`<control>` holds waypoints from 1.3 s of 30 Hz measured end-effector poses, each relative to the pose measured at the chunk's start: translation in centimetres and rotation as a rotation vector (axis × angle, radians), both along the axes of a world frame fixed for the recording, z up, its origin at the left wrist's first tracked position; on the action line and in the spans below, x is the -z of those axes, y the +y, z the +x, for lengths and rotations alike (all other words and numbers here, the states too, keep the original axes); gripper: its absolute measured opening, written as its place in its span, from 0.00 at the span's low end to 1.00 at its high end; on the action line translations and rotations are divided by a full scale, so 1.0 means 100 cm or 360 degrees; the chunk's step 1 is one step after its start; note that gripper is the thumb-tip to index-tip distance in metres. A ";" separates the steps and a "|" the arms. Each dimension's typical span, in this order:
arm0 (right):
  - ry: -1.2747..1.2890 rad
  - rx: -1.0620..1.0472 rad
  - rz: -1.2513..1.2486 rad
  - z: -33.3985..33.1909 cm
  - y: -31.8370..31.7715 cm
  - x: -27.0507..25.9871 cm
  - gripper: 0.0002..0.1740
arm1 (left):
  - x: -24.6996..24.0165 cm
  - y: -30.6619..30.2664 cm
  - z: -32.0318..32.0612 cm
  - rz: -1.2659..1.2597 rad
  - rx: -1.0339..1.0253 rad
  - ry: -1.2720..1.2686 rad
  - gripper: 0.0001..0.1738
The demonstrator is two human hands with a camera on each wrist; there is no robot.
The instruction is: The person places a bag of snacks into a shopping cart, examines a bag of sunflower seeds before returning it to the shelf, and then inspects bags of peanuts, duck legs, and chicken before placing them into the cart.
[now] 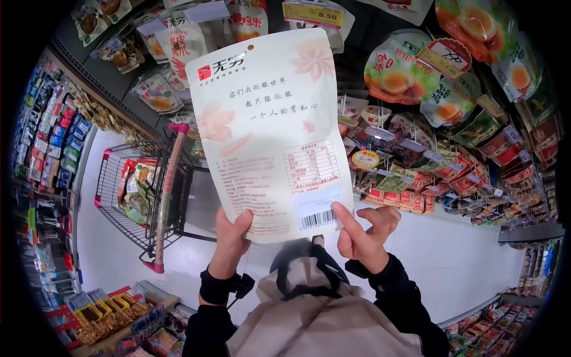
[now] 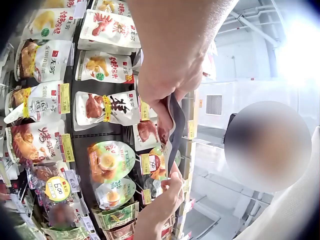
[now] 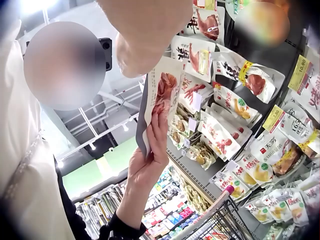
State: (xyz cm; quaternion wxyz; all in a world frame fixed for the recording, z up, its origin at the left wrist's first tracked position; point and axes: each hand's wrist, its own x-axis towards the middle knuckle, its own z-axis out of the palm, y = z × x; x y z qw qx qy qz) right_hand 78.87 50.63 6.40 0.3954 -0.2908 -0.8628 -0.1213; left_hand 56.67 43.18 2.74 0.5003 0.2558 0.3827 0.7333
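Note:
A white snack pouch is held up in front of the body, its printed back with barcode facing the head view. My left hand grips its lower left corner, thumb on the printed side; the right wrist view shows that hand's fingers spread over the picture side. Near the barcode at the lower right, my right hand has its index fingertip on the pouch, the other fingers bent. In the left wrist view the pouch appears edge-on between both hands.
A shopping cart with packages inside stands at the left. Hanging snack packs fill the racks ahead and to the right. Packed shelves line the far left, and a low display stands at the lower left.

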 end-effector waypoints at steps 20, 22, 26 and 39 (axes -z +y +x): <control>0.1411 -0.1211 -0.2425 0.084 -0.046 0.017 0.28 | -0.012 -0.098 0.124 -0.0164 -0.0005 0.0272 0.22; 0.1406 -0.1161 -0.2365 0.096 -0.060 0.024 0.29 | -0.007 -0.115 0.142 -0.0187 -0.0060 0.0339 0.23; 0.1386 -0.1119 -0.2275 0.120 -0.090 0.037 0.30 | 0.006 -0.150 0.171 -0.0247 -0.0174 0.0463 0.23; 0.1009 -0.1395 -0.2816 0.109 -0.159 0.069 0.30 | 0.013 -0.271 0.209 -0.0278 -0.0730 0.0344 0.23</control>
